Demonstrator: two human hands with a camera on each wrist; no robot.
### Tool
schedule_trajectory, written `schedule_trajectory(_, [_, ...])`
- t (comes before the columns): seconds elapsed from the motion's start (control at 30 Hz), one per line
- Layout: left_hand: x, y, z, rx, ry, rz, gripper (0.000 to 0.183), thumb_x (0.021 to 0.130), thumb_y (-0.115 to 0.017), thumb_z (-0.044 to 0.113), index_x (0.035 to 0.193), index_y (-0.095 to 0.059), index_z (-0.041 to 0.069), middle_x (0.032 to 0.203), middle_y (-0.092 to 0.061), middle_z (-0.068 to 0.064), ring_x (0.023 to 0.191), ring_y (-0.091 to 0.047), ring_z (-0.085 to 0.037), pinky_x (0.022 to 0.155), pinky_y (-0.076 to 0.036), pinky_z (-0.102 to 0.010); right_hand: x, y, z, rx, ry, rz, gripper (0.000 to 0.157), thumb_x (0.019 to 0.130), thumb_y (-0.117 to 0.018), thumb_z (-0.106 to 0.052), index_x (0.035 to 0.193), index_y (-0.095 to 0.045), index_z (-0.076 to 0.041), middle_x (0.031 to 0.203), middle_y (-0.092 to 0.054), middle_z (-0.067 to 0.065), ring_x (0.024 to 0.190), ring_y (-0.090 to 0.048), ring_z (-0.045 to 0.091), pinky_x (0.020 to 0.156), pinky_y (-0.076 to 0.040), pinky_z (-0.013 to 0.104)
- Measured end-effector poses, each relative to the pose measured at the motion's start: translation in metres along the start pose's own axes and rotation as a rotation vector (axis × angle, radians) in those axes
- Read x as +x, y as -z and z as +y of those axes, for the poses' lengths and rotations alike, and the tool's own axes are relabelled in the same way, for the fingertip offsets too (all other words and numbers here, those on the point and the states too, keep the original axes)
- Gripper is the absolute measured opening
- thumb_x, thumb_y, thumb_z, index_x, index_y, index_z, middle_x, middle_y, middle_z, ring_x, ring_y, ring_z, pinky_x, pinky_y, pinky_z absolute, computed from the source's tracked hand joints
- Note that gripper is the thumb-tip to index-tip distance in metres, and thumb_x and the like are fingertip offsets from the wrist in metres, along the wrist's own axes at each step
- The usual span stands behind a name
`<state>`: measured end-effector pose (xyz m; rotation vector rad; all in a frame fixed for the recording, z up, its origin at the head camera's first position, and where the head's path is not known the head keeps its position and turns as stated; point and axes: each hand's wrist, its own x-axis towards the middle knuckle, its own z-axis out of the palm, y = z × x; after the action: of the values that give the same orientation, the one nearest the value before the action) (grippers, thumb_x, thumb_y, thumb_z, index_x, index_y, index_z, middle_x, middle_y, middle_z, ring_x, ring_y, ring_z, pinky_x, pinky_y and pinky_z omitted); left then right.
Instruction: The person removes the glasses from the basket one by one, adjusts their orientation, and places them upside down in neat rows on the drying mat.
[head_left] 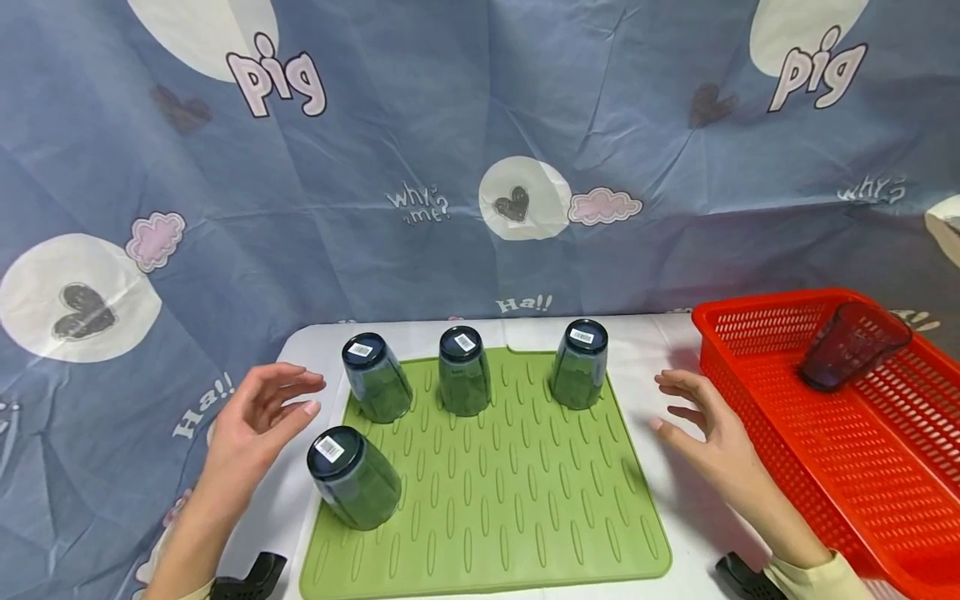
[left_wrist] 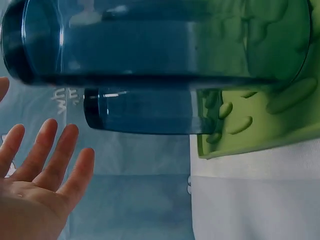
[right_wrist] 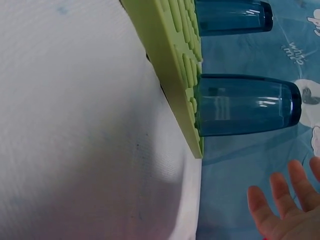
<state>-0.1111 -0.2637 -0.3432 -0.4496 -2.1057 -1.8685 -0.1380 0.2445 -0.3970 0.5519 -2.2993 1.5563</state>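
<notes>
Several blue glasses stand upside down on a green drying mat (head_left: 510, 517). Three are along its back edge: a left glass (head_left: 378, 383), a middle glass (head_left: 464, 379) and a right glass (head_left: 579, 371). A nearer glass (head_left: 356, 483) stands at the mat's left side. My left hand (head_left: 262, 425) hovers beside that nearer glass, fingers relaxed and holding nothing; the left wrist view shows the fingers (left_wrist: 65, 155) apart from the glass. To the right of the mat, my right hand (head_left: 701, 425) is held in the air with its fingers loosely bent, nothing in it.
A red plastic basket (head_left: 772, 433) sits at the right, with one dark glass (head_left: 847, 350) tilted inside. A white cloth (head_left: 637, 337) covers the table under the mat. Behind it hangs a blue printed curtain (head_left: 420, 108).
</notes>
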Motion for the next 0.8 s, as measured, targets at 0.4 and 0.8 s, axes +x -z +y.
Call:
schedule_trajectory(0.4, [-0.002,-0.02,0.016,-0.017,-0.069,-0.067,0.044,0.088,-0.062,-0.016,0.128,-0.045,-0.009,0.119,-0.059,-0.022,0.112,-0.06,-0.026,0.094,-0.049,-0.029,-0.001,0.001,-0.009,-0.029,0.02,-0.012,0.058,0.083,-0.071,0.009,0.136,-0.05,-0.005,0.129,-0.054,0.005,0.118,-0.051,0.016,0.095,-0.045,0.019])
schedule_trajectory(0.8, [-0.003,-0.028,0.028,-0.045,-0.067,-0.08,0.045,0.087,-0.061,-0.017,0.128,-0.045,-0.008,0.119,-0.06,-0.019,0.112,-0.06,-0.026,0.095,-0.049,-0.031,-0.001,0.007,-0.037,-0.072,0.026,-0.064,0.059,0.083,-0.072,0.008,0.136,-0.05,-0.008,0.131,-0.053,0.004,0.12,-0.05,0.016,0.097,-0.043,0.018])
